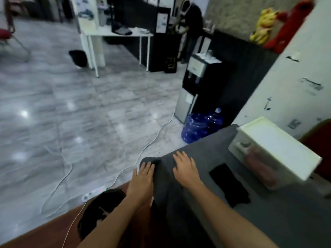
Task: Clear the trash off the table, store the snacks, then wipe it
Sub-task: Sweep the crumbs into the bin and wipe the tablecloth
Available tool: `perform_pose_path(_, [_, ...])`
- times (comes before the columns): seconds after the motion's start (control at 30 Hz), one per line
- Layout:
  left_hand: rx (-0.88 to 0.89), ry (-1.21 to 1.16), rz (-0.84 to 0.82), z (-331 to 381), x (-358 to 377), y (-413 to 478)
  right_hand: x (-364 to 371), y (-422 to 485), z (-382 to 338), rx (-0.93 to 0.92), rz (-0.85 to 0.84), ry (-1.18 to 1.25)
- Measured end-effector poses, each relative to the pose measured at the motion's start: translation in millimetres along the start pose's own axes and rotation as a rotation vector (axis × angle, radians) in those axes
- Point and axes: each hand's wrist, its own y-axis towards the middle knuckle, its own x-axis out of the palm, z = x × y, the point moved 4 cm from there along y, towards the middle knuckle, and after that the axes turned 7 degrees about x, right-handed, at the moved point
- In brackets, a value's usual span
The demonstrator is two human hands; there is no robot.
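Head view. Noted left hand (143,178) flat on grey cloth (164,194) where it drapes over the counter (295,212) corner; fingers (147,166) straight, close together, holding nothing. Noted right hand (186,167) flat on top of the cloth, fingers slightly spread, gripping nothing. Logged black flat item (229,185) just right of it, not touching. Beyond that, white bin (279,147) with reddish packets (259,167), blurred.

Looks like an office lounge: glossy marble floor (80,104), water cooler (195,83) with spare jugs (200,127), white desk (118,34) and a person (189,24) working out back.
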Motion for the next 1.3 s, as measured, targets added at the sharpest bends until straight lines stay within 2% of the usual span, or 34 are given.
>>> perform_pose_path(0.2, [0.209,0.059,-0.081,92.2,14.8,43.7,-31.3,-11.5,126.9,0.319,0.021,0.015])
perform_pose_path(0.33, [0.271,0.083,-0.182,132.9,41.5,59.6,-16.3,-19.3,178.8,0.367,-0.040,0.081])
perform_pose_path(0.47, [0.279,0.063,-0.283,154.3,70.0,62.3,20.5,-21.4,198.0,0.294,-0.178,0.047])
perform_pose_path(0.53, [0.268,0.061,-0.271,157.3,75.8,61.8,28.2,-22.3,198.4,0.295,-0.117,-0.020])
perform_pose_path(0.7, [0.238,0.048,-0.174,168.2,83.6,57.9,31.8,-44.8,204.9,0.360,-0.011,-0.010])
perform_pose_path(0.83, [0.438,0.061,-0.208,195.8,85.9,59.4,36.0,-92.5,218.5,0.450,0.024,-0.006])
perform_pose_path(1.07, [0.829,0.102,-0.307,275.2,107.7,54.2,55.5,-245.5,265.6,0.893,0.010,0.088])
perform_pose_path(1.3, [1.233,0.195,-0.518,350.3,130.1,6.0,79.9,-422.7,268.4,1.439,0.035,0.182])
